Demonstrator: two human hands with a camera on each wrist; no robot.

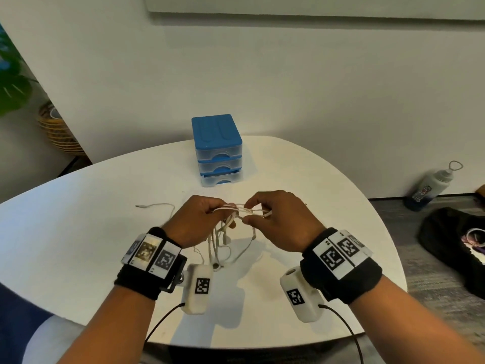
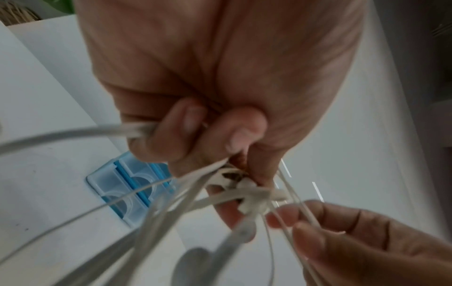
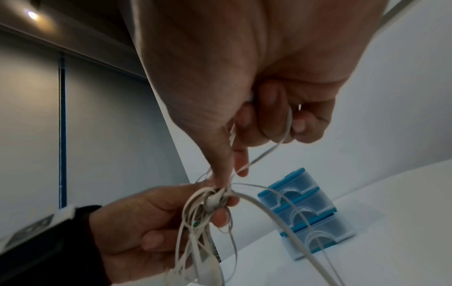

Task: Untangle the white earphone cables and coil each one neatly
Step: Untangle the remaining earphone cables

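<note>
Both hands are up over the white bench [image 1: 78, 232], close together, with the white earphone cables [image 1: 223, 240] bunched between them. The left hand [image 1: 199, 222] has its fingers curled tight round the thick part of the bunch. The right hand [image 1: 280, 219] pinches a few thin strands just beside it, and one strand loops through its other curled fingers. Where the two hands meet there is a tight knot [image 2: 254, 195] of crossed strands. An earbud [image 3: 212, 202] sits right in it.

The rest of the cables hang down in loose loops to the bench under the hands. One end with a plug [image 1: 140, 206] lies flat on the bench, off to the left. A little blue drawer box [image 1: 216, 148] stands behind the hands, well apart from the cables.

The untangling looks only partly done, and no coil is made.

What could go wrong? If the hands pull apart too hard, the knot may get tighter, not looser. A strong tug could also hurt a thin strand near the earbud. The hanging loops could catch on each other and make a new tangle. A slipped strand would mean finding it again.
</note>
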